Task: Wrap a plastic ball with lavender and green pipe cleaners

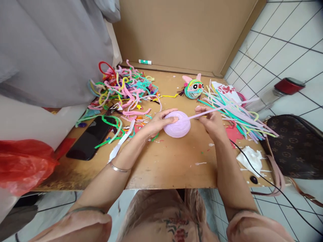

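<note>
Head view, closest in: your pinkish top (151, 215) with a floral motif, then both forearms reaching over the table (171, 168). Left hand (161, 121) is closed on the lilac wound piece (178, 130), thumb pressed across its face, fingers at the far edge. Right hand (212, 121) has the lilac strip (198, 115) at its fingers, looks pinched; how firmly, you can't tell from here.

Risks, my judgement: let the left thumb lift and the turns could spring loose, since it seems to be what pins them. Slack on the right could leave loose or crossed turns; too hard a pull could drag the piece out of your left hand. The strip's far part passes over the bundle of loose strips (237, 112), so it might snag there or drag others along. Your left wrist is near the fuzzy-stem heap (126, 87), so stray bits could catch too.

Placement: the wound piece sits right of your left hand, touching thumb and fingers, most of its face uncovered. Right hand is apart from it, with the strip bridging the gap. Striped critter (193, 90) stands beyond, clear of both hands.
</note>
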Demonstrator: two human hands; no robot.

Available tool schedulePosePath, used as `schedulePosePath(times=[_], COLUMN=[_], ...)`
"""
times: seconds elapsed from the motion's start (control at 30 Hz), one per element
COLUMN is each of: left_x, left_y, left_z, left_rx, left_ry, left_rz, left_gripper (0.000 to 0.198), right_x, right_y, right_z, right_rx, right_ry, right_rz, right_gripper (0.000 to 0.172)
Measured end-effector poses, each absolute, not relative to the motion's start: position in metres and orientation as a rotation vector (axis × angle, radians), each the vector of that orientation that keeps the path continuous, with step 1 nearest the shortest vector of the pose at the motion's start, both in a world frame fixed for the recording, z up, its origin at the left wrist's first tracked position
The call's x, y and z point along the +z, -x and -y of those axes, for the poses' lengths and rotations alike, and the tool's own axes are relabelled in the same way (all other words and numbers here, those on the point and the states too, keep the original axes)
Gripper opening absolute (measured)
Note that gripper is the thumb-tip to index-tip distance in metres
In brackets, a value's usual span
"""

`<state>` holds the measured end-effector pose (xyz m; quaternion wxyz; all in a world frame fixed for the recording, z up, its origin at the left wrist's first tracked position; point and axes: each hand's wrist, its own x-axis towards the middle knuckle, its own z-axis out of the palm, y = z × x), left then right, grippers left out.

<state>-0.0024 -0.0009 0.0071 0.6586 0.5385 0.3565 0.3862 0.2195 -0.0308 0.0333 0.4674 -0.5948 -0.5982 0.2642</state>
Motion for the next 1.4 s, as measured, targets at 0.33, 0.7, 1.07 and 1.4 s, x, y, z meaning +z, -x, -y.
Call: schedulePosePath(times=[0.33,0.7,1.07,1.4], left_x=[0.008,0.007,0.003,0.003], left_y=[0.003,0.003,0.001,0.001], left_z=[-0.002,0.001,0.014,0.014], left_rx=[0.862,0.870,0.980,0.989], left_ry=[-1.183,-1.196,-1.173,-1.195], left_rz=[-0.796,-0.827,-0.879,-0.870], left_gripper=[0.078,0.073,0.077,0.078], right_x=[0.019,0.008,0.021,0.031], right_y=[-0.253,-0.258,-0.240,-0.233], right_z=[0.042,0.040,0.052,0.063], right_rx=[-0.076,-0.212,-0.342,-0.355], right_ry=[2.638,2.570,2.040,1.766], right_rz=[1.345,1.411,1.264,1.437], right_gripper=[0.052,0.061,0.039,0.028])
